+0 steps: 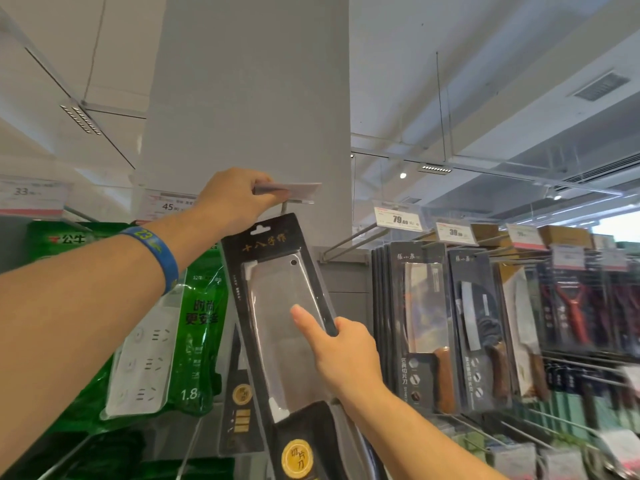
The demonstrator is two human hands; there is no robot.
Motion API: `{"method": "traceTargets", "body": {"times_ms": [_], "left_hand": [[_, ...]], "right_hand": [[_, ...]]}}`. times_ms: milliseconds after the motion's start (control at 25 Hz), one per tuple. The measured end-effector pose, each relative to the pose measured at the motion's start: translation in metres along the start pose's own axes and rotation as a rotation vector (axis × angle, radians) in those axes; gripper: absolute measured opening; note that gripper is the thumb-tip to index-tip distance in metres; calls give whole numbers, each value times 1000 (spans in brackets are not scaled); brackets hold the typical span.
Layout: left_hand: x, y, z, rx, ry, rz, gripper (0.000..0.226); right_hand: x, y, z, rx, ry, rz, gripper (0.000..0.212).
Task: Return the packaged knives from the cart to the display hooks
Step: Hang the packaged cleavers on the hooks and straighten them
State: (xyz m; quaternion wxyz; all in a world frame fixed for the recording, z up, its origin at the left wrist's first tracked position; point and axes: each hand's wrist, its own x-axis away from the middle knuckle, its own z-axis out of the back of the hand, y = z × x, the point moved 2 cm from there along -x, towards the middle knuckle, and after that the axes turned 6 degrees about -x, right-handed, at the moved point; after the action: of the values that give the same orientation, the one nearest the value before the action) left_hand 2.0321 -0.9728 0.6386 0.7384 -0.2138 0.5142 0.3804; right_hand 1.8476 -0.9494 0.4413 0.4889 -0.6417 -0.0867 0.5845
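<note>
Shop pillar (pixel 249 98) behind: left fingers (pixel 263 188) pinch price tag (pixel 303 189), apparently atop hook (pixel 286 204); right fingers (pixel 305 321) grip packaged knife (pixel 277 292).

A broad grey pillar (pixel 249 98) rises in the middle, with a price label (pixel 301 190) tipped nearly flat in front of it. To the left hang green packs (pixel 202 306) holding white power strips (pixel 145 358), under tags reading 33 (pixel 31 195) and 45 (pixel 166 204). To the right, tags read 79 (pixel 398 218) and 39 (pixel 455 232). Beyond them are brown boxes (pixel 564 235) and a packaged red peeler (pixel 571 306). Overhead hang strip lights (pixel 435 168) and a ceiling vent (pixel 601 85).
</note>
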Motion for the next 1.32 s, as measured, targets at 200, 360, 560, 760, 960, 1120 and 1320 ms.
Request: {"method": "traceTargets", "body": {"times_ms": [200, 360, 560, 760, 960, 1120, 1320], "left_hand": [[0, -2, -3, 46, -23, 9, 26], [-1, 2, 2, -4, -34, -4, 32], [2, 4, 11, -35, -86, -7, 33], [3, 6, 15, -18, -131, 2, 34], [6, 5, 16, -19, -161, -4, 38], [4, 7, 16, -54, -156, -24, 34], [1, 10, 14, -60, -162, -28, 31]], "right_hand": [[-1, 8, 4, -119, 21, -104, 80], [7, 3, -20, -146, -49, -105, 87], [6, -5, -25, -58, -40, -72, 93], [7, -5, -7, 3, 20, -15, 72], [8, 10, -11, -85, 70, -62, 88], [9, 16, -12, -256, 111, -174, 79], [4, 10, -18, -207, 27, -167, 83]]}}
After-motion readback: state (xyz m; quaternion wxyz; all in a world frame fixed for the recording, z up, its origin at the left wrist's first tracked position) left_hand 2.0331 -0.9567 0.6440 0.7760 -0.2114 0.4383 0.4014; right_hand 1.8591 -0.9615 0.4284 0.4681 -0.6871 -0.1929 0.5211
